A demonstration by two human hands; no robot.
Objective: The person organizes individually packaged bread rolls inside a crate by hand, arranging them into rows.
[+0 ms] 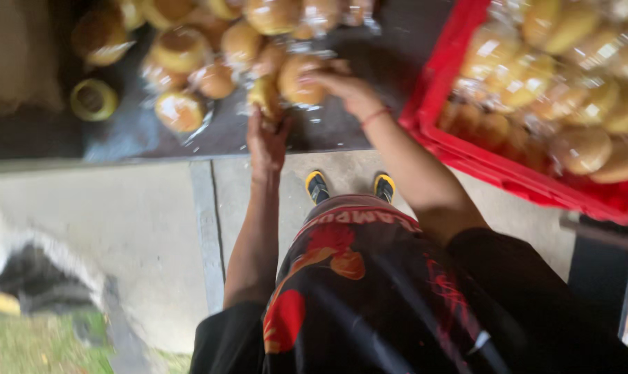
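Observation:
Several round golden buns in clear plastic wrap (182,52) lie on a dark tabletop (127,135) ahead of me. My left hand (267,138) reaches up to the table edge and grips the lower end of a wrapped bun (265,95). My right hand (347,88), with a red thread on the wrist, rests on another wrapped bun (298,79) beside it, fingers curled over its top. The picture is blurred, so the exact grip is hard to read.
A red plastic crate (438,118) full of wrapped buns stands at the right, next to my right forearm. A yellow roll of tape (92,100) lies at the table's left. Below are a concrete floor (120,221) and my yellow-and-black shoes (317,185).

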